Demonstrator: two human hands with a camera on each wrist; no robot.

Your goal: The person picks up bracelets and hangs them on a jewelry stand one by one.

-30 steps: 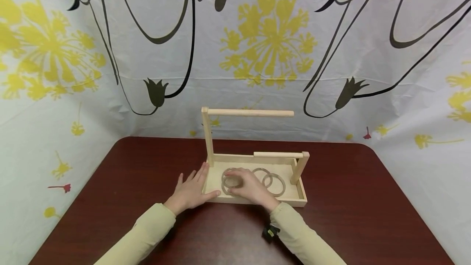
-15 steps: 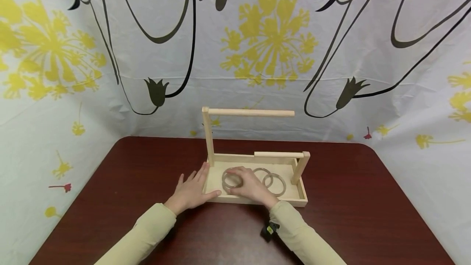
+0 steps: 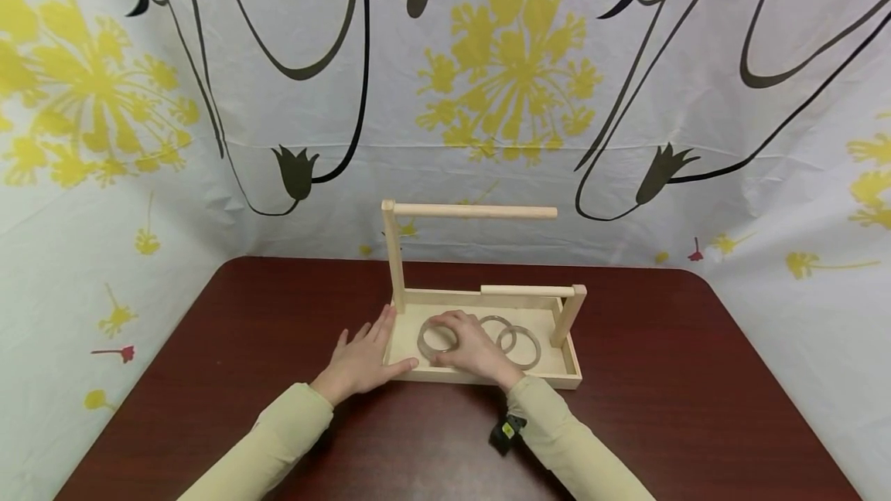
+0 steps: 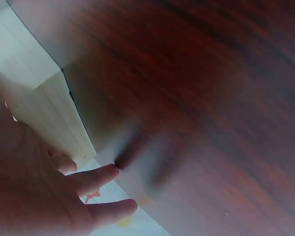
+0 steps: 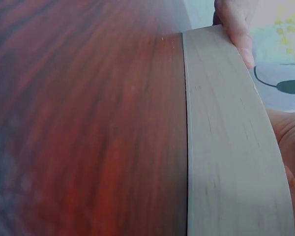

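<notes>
A shallow wooden tray (image 3: 445, 376) stands on the dark red table, with a tall post and rod (image 3: 473, 211) at its left end and a low rod (image 3: 527, 291) at its right. My left hand (image 3: 358, 362) rests at the tray's left end, fingers spread and straight, thumb over the front corner. Inside the tray my right hand (image 3: 476, 348) pinches a greyish ring (image 3: 422, 342) at the left, thumb in front and fingers behind. To its right lie two overlapping rings (image 3: 535, 348). The right wrist view shows the tray's front wall (image 5: 231, 137), which hides most of that hand.
A dark red table (image 3: 292, 308) extends around the tray. Behind it hangs a white cloth (image 3: 418, 176) with yellow and dark plant prints. A small black device (image 3: 506, 434) hangs at the right wrist.
At the left of the tray, two offset ring outlines under my right hand have come together into one. My left hand stays in place.
</notes>
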